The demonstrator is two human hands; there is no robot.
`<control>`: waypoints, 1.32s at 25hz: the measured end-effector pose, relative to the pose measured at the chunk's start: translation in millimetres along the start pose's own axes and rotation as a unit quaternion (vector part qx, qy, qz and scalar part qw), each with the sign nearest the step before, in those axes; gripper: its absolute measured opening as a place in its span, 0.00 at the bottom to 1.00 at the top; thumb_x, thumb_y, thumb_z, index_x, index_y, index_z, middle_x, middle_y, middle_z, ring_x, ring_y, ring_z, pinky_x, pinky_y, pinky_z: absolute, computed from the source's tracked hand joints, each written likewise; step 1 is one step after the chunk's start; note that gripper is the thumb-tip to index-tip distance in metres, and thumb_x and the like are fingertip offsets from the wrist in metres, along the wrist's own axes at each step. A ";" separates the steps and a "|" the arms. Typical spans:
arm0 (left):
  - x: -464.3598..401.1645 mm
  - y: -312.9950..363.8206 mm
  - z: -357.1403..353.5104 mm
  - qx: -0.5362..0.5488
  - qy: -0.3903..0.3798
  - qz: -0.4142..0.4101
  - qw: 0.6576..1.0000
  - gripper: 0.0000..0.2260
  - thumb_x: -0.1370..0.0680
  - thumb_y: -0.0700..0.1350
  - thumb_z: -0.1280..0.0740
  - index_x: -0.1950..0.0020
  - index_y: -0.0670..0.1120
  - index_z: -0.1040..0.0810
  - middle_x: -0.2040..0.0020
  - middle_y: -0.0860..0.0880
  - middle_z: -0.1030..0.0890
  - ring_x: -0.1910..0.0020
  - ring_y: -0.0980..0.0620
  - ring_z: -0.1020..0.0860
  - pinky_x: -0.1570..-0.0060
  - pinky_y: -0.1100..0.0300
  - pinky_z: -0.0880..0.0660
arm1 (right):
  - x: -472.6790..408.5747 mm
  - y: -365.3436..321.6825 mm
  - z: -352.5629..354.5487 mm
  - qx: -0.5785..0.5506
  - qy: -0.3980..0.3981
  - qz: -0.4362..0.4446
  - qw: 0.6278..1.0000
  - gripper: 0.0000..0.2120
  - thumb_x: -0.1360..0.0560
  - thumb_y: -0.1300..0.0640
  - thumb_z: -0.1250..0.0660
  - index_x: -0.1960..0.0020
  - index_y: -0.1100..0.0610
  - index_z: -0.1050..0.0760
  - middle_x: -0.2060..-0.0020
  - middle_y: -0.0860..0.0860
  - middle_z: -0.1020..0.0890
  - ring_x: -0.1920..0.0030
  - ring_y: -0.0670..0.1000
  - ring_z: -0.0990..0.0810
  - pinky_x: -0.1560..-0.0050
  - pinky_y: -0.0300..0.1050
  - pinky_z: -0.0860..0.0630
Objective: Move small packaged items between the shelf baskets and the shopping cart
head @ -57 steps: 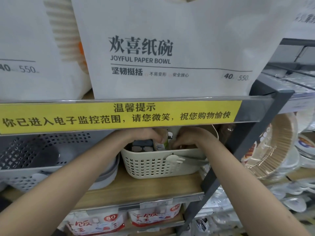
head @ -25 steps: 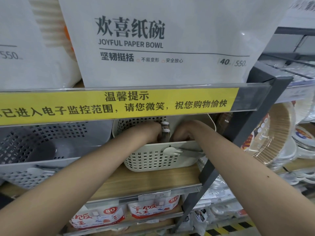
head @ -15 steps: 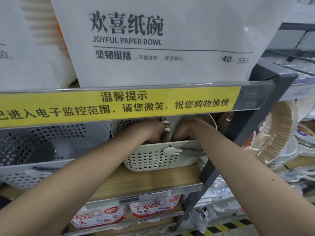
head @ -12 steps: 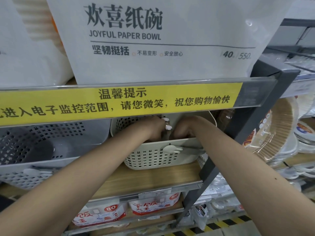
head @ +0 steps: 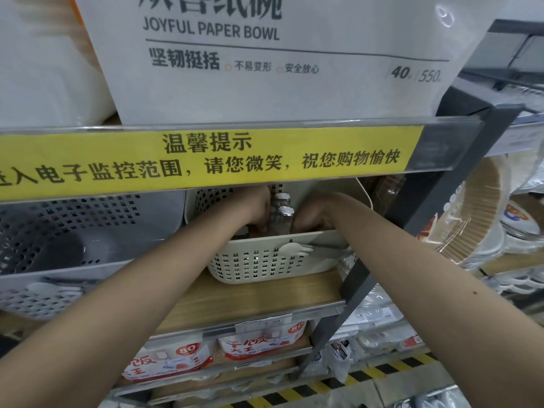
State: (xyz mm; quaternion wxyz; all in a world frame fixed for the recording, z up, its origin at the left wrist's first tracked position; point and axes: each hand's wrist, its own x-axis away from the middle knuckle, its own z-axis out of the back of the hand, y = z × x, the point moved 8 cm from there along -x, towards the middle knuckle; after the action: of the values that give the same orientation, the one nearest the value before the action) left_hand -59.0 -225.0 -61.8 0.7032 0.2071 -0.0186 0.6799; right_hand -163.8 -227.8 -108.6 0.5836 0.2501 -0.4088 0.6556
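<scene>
Hands meet inside the cream perforated plastic basket (head: 265,260) on the wooden shelf board (head: 250,301): the left hand (head: 254,209) at nine o'clock and the right hand (head: 312,216) at three o'clock of two small white-capped packaged bottles (head: 282,214) standing upright there. Both hands curl against the bottles, though whether either truly grips I cannot tell. A white plastic fork (head: 297,249) hangs on the basket's front rim.

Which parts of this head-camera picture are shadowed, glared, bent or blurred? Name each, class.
Head view: both hands, left hand and right hand, sit in shadow under the yellow notice strip; glare spots the paper bowl pack; the shelf post leans; picture edges are soft.
</scene>
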 end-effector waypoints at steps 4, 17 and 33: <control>-5.5 -15.4 0.0 0.109 0.003 0.034 0.993 0.06 0.28 0.36 0.29 0.52 0.40 0.20 0.50 0.41 0.17 0.54 0.45 0.20 0.62 0.59 0.28 | 2.4 -4.8 -2.1 0.006 -0.011 0.016 1.000 0.17 0.20 0.58 0.40 0.34 0.66 0.29 0.36 0.58 0.25 0.43 0.55 0.24 0.47 0.48 0.24; -13.4 -19.8 2.9 0.112 0.016 0.013 0.993 0.08 0.25 0.43 0.30 0.49 0.42 0.18 0.47 0.44 0.19 0.50 0.46 0.23 0.57 0.59 0.32 | 9.9 -1.9 6.2 -0.009 0.039 0.014 0.999 0.21 0.22 0.54 0.36 0.33 0.63 0.30 0.35 0.57 0.26 0.37 0.56 0.26 0.39 0.48 0.28; -7.1 -18.7 8.5 0.099 0.045 -0.019 0.994 0.06 0.26 0.46 0.30 0.52 0.45 0.19 0.47 0.46 0.19 0.49 0.47 0.23 0.56 0.59 0.31 | 28.5 -9.2 15.9 0.032 0.133 0.054 0.989 0.13 0.23 0.46 0.36 0.46 0.55 0.25 0.50 0.52 0.24 0.50 0.52 0.26 0.50 0.43 0.31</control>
State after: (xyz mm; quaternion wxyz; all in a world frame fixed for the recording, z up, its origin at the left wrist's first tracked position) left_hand -39.3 -234.2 -61.2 0.6923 0.2454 0.0844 0.6734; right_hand -162.8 -225.2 -74.7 0.5882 0.1569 -0.3198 0.7260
